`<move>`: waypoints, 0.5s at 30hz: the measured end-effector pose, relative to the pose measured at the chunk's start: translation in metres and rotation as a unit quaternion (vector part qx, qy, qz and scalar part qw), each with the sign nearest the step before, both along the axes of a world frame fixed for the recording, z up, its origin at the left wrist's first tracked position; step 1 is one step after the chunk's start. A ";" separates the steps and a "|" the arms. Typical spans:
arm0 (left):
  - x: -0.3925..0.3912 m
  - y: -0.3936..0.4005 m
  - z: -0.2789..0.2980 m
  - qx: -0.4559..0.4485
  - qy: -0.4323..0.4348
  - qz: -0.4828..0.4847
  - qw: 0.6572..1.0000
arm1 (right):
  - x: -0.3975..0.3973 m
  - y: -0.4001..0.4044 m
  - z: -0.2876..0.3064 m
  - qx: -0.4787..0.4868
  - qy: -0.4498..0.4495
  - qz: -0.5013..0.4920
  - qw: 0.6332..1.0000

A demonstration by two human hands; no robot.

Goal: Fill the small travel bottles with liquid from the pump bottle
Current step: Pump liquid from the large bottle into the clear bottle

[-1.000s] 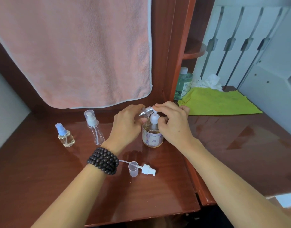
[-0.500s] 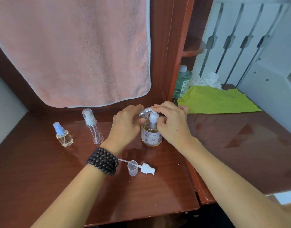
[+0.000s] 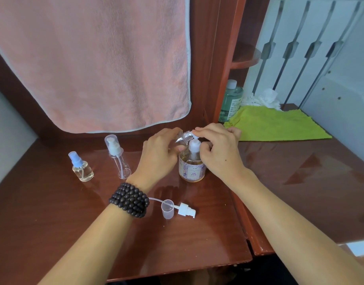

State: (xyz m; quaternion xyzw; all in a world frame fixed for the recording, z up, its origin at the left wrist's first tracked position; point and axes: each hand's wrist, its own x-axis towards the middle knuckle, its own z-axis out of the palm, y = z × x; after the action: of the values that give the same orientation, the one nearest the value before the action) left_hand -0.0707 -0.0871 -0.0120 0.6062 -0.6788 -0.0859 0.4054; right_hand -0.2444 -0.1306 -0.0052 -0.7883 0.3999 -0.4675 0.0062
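Pink towel [image 3: 90,64] hanging against the dark wooden back panel, its lower edge just above the counter [image 3: 53,233], a reddish-brown wooden surface that carries every task item. To the right, beyond an upright wooden post, a green cloth [image 3: 279,124] lies flat on the adjoining surface, with a green-tinted bottle [image 3: 231,101] standing at its left end and crumpled white tissue [image 3: 265,98] behind it. Pump bottle [image 3: 191,168], upright near the counter's centre, holds amber liquid and bears a pale patterned label; its white pump head [image 3: 194,145] sits between the 2 hands. Left hand [image 3: 159,153], wrist wrapped in a dark bead bracelet [image 3: 129,200], closes its grip round a clear small travel bottle [image 3: 184,137] tilted with its threaded open neck at the pump spout. Right hand [image 3: 220,149] curls its grip over the pump head, fingertips on the top; the spout itself is largely hidden beneath them. Left of the hands, well apart from the pump bottle, stand 2 more containers: a tall clear capped pump bottle [image 3: 116,157] and, farther left, a squat spray bottle [image 3: 81,167] with a pale blue cap and some clear liquid. In front of the left wrist lie a detached white pump cap [image 3: 186,210] with its dip tube and a small clear cup [image 3: 167,208], touching.
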 end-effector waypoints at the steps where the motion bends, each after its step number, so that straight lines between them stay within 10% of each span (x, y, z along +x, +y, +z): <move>1: 0.000 0.000 -0.001 0.002 -0.001 0.000 1.000 | 0.000 0.000 -0.001 0.002 0.002 0.000 1.000; 15: 0.000 0.003 0.005 -0.003 -0.004 0.004 1.000 | -0.001 0.005 0.000 -0.001 -0.012 0.026 1.000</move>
State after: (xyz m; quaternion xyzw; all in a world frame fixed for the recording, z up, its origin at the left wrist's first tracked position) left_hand -0.0710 -0.0841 -0.0072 0.6085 -0.6782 -0.0796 0.4044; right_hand -0.2456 -0.1261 -0.0055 -0.7927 0.3786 -0.4771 0.0229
